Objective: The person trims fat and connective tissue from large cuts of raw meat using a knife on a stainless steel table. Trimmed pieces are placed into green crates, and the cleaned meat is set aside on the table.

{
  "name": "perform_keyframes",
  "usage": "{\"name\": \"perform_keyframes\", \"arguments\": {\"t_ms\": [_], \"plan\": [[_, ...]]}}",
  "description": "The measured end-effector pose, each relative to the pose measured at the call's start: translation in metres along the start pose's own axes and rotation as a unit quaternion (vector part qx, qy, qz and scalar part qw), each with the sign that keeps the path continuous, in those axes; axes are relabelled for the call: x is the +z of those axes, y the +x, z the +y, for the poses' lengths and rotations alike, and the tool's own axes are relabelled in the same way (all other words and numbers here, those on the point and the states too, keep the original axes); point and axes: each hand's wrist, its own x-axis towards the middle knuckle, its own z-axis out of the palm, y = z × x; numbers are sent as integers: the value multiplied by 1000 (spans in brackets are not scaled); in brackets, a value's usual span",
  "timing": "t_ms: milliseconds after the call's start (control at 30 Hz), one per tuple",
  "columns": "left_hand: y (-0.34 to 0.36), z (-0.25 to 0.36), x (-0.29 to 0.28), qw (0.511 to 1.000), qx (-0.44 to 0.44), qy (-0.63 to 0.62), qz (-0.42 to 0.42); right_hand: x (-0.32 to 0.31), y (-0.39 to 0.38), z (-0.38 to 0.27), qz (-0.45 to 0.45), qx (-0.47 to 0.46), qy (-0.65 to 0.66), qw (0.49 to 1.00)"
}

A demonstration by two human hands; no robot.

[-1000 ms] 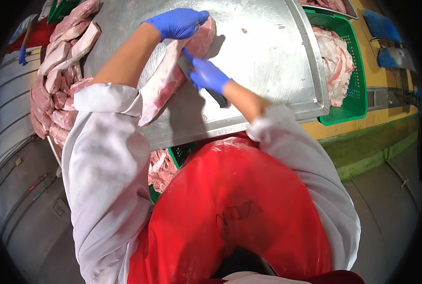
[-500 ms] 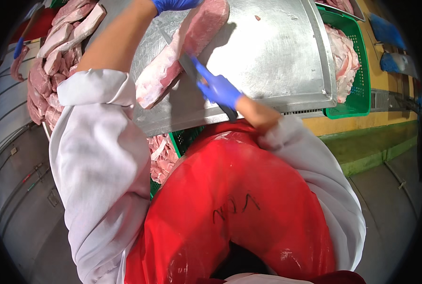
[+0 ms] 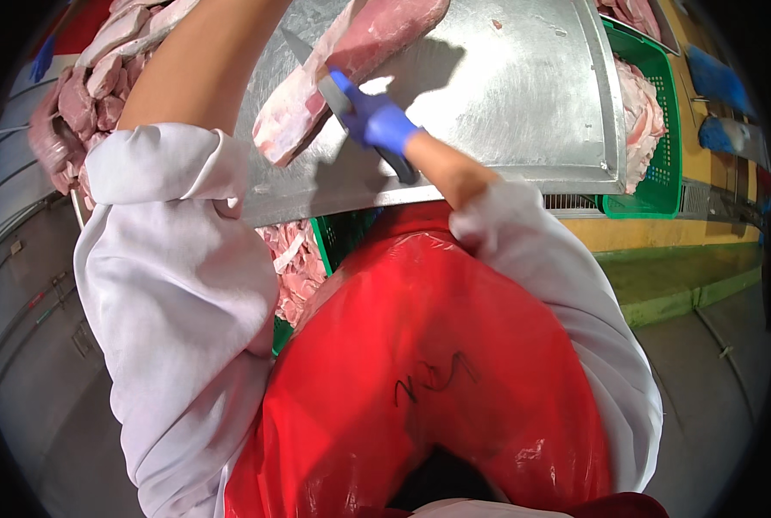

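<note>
A long pink slab of meat with a pale fatty side [image 3: 385, 36] lies slantwise on the metal table [image 3: 523, 112], its far end cut off by the top edge. My right hand [image 3: 377, 121], in a blue glove, is closed around a knife [image 3: 400, 166], whose dark handle end sticks out below the palm. The blade crosses the meat, with its tip showing past the far left side. My left forearm [image 3: 204, 65] reaches up beyond the top of the picture, so the left hand is hidden.
A heap of meat cuts [image 3: 83, 112] lies at the left. Green crates with meat stand right of the table [image 3: 675, 129] and below its front edge [image 3: 320, 246]. I wear a red apron [image 3: 437, 328], close to the table edge.
The left hand has gone out of view past the top edge. The meat appears slightly farther up and right. My right hand with the knife has shifted slightly up and left.
</note>
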Motion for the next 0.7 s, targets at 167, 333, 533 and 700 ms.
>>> {"name": "perform_keyframes", "arguments": {"t_ms": [167, 333, 533, 700], "plan": [[-75, -13, 48, 992, -121, -1, -18, 49, -44, 3, 47, -34, 8, 998], [-107, -6, 65, 987, -162, -11, 4, 30, 1, -33, -37, 49, 35, 998], [-154, 5, 86, 972, -232, -32, 21, 81, -27, -9, 26, -58, -19, 998], [-171, 16, 100, 965, -253, -48, 43, 78, 50, -20, 58, -51, 90, 993]]}}
